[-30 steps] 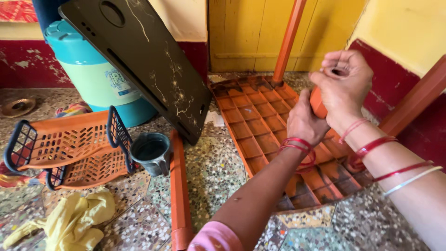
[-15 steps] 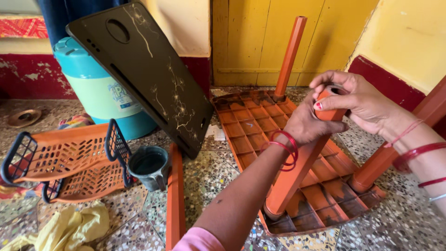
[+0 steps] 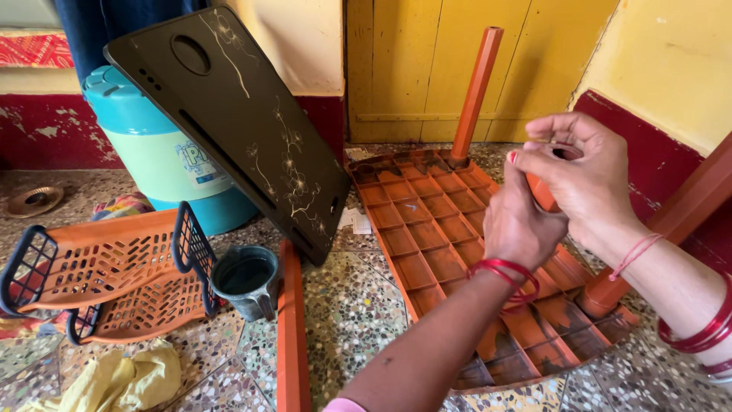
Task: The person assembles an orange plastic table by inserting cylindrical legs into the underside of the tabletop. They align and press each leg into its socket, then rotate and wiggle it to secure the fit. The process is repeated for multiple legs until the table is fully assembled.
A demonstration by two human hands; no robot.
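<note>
Far left on the speckled floor (image 3: pixel 358 305), two orange slotted trays (image 3: pixel 99 267) sit stacked, with a yellow cloth (image 3: pixel 114 381) crumpled in front of them. Beside them stands a small dark cup (image 3: pixel 245 278), and behind it a teal drum (image 3: pixel 164 164) with a dark patterned panel (image 3: pixel 244 130) leaning against it. A loose orange leg (image 3: pixel 292 336) lies flat just past the cup. Moving right, the upturned orange ribbed base (image 3: pixel 427 229) lies on the floor, one upright leg (image 3: pixel 473 95) standing at its far corner. Over it, the left hand (image 3: pixel 522 225) is wrapped tight around an orange leg piece (image 3: pixel 543 194), and the right hand (image 3: pixel 583 179) closes over its top end.
</note>
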